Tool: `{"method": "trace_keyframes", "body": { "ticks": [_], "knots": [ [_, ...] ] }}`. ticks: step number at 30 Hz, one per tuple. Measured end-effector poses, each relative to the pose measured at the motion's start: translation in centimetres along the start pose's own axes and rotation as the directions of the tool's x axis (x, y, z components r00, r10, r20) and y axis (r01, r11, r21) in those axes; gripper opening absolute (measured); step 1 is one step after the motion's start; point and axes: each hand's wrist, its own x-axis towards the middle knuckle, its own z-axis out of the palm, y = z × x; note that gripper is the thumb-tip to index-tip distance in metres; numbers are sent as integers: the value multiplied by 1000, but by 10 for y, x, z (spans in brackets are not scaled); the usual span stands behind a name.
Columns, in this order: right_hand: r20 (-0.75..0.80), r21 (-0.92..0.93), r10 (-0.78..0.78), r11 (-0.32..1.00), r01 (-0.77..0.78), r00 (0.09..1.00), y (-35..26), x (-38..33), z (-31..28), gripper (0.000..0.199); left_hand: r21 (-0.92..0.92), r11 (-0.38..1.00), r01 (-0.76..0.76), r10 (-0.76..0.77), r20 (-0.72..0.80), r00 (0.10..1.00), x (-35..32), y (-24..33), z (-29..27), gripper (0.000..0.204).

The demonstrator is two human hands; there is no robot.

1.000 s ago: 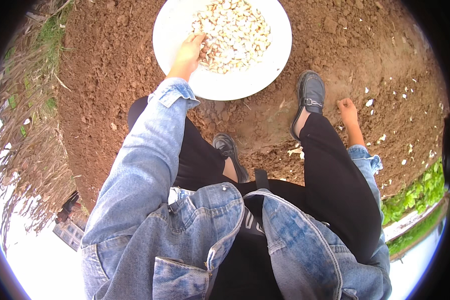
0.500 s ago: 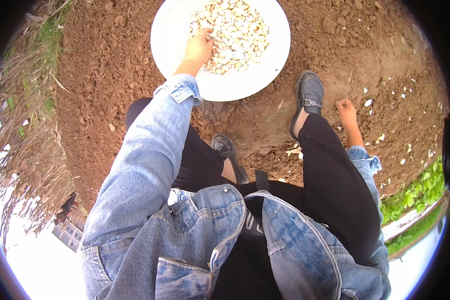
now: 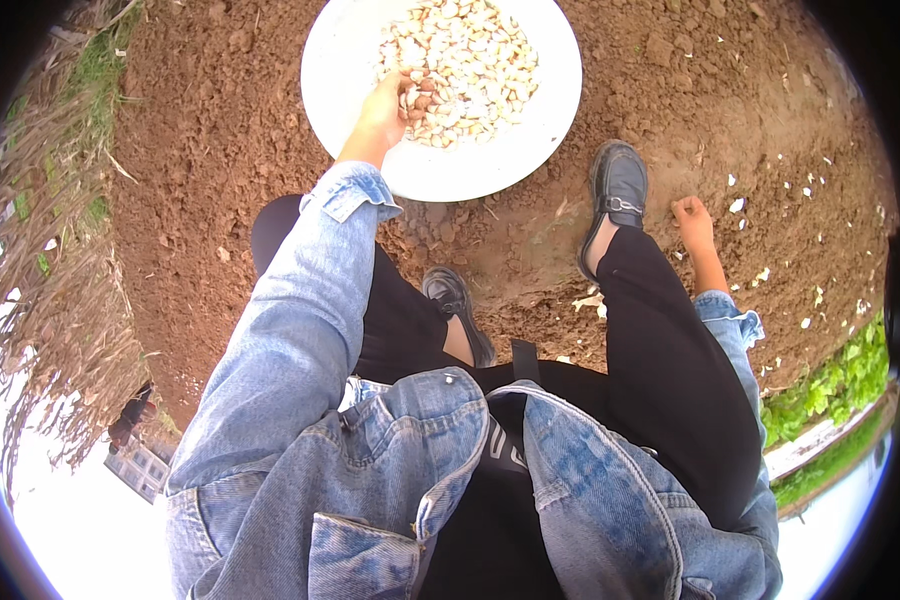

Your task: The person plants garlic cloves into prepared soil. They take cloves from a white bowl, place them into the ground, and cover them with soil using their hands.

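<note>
A wide white basin point(image 3: 335, 110) at the top of the view holds a heap of pale garlic cloves point(image 3: 485, 75). Over the heap's left side, my left hand point(image 3: 383, 108) is turned partly palm up. Its fingers curl around several cloves, and soil darkens the fingertips. Low beside my right shoe, my right hand point(image 3: 694, 222) is closed close to the ground. Whatever its fingers may hold is hidden.
My dark shoes point(image 3: 620, 185) stand on brown tilled soil point(image 3: 220, 200), one just below the basin's right rim. Small white scraps point(image 3: 737, 206) lie scattered on the right. Dry stalks point(image 3: 55, 270) line the left; green plants point(image 3: 835, 385) grow at lower right.
My left hand has drawn slightly back to the left and rolled over, so curled fingers with cloves now show. My right hand stays in place.
</note>
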Motion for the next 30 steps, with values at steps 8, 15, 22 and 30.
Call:
{"method": "trace_keyframes", "body": {
  "ticks": [8, 15, 22, 30],
  "knots": [
    [-8, -25, -6, 1000, 6, 1000, -3, 1, 2, 21, 320, 940, -115, 151, -89, 985, 6, -5, 9, 28],
    [-6, -8, -39, 999, 39, 999, 4, 3, 0, 19, 943, 173, -286, 473, 175, 864, 22, -31, 20, 24],
    [-6, -50, 0, 999, 0, 1000, -4, -2, 0, 20, 706, 699, -113, 203, -44, 978, 14, -23, 21, 23],
    [6, 3, -33, 999, 33, 999, 2, -1, 0, 20, -584, 812, 8, 45, 76, 996, -3, -6, 16, 24]
  ]
}}
